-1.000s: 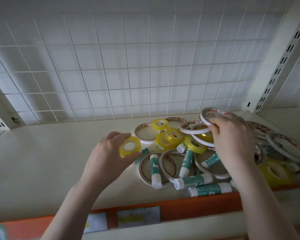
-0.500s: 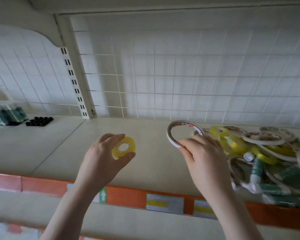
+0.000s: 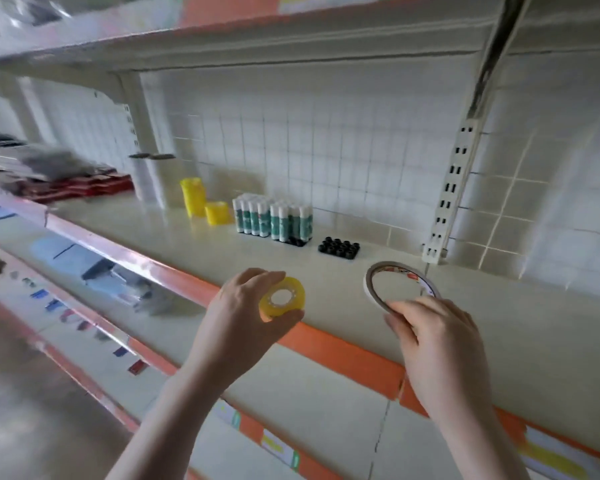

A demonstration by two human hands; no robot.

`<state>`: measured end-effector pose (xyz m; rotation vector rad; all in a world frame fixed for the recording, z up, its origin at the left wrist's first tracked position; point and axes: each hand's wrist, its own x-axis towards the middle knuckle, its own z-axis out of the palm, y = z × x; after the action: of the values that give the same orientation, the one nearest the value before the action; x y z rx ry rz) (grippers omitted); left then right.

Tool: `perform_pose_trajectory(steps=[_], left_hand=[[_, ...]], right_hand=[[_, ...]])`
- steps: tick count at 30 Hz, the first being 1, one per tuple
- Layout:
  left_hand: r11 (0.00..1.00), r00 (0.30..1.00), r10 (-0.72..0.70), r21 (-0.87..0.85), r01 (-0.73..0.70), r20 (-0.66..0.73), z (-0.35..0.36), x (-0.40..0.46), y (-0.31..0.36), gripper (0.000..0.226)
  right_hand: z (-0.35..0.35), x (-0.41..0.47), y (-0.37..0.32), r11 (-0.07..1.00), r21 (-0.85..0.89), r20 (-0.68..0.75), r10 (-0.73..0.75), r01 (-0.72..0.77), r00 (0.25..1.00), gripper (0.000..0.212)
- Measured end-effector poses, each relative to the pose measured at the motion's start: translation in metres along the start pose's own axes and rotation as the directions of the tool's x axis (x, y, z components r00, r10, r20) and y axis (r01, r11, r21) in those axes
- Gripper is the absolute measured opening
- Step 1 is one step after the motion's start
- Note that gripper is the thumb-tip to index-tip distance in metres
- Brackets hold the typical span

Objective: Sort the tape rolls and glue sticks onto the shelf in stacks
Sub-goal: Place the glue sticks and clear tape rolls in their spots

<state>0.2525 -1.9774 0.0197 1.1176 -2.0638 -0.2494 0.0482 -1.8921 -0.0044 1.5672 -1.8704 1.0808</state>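
Observation:
My left hand [image 3: 246, 313] grips a small yellow tape roll [image 3: 282, 301] above the shelf's orange front edge [image 3: 343, 355]. My right hand [image 3: 433, 337] pinches the near rim of a large thin white tape roll [image 3: 400, 281], held tilted over the cream shelf [image 3: 326, 271]. Farther back on the shelf stand two stacks of yellow tape rolls, a tall one [image 3: 193, 196] and a short one [image 3: 218, 212]. Beside them a block of upright green-and-white glue sticks [image 3: 272, 220] stands in rows. The unsorted pile is out of view.
A black holder with round sockets [image 3: 339, 247] sits right of the glue sticks. A slotted white upright [image 3: 447, 195] rises at the back right against the wire grid wall. Red and dark goods [image 3: 73, 183] lie on the shelf's far left. Another shelf [image 3: 222, 36] hangs overhead.
The view has swung left, away from the loose pile. Both hands carried their rolls leftward along the shelf, and the sorted stacks and glue sticks have come into view.

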Motion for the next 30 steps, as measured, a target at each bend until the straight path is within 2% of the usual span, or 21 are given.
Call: perform_pose_trajectory(steps=[3, 12, 20, 23, 30], left_hand=[[0.999, 0.999, -0.039, 0.002, 0.039, -0.021, -0.023, 0.017, -0.043, 0.053], [0.997, 0.995, -0.073, 0.011, 0.074, -0.074, -0.052, 0.09, -0.168, 0.064], [0.994, 0.993, -0.101, 0.044, 0.104, -0.06, -0.079, 0.187, -0.264, 0.052], [0.995, 0.994, -0.094, 0.028, 0.095, -0.052, -0.086, 0.224, -0.296, 0.052], [0.999, 1.0, 0.019, -0.039, -0.018, 0.024, -0.078, 0.311, -0.364, 0.052]], right_hand=[[0.033, 0.02, -0.036, 0.999, 0.033, 0.022, -0.004, 0.003, 1.0, 0.024], [0.147, 0.089, -0.113, 0.994, 0.082, -0.029, -0.076, 0.078, 0.997, 0.022], [0.247, 0.168, -0.171, 0.989, 0.105, -0.016, -0.102, 0.103, 0.995, 0.013], [0.276, 0.185, -0.189, 0.99, 0.088, -0.013, -0.107, 0.108, 0.994, 0.003], [0.331, 0.204, -0.226, 1.0, -0.022, -0.041, 0.004, -0.005, 0.999, 0.01]])
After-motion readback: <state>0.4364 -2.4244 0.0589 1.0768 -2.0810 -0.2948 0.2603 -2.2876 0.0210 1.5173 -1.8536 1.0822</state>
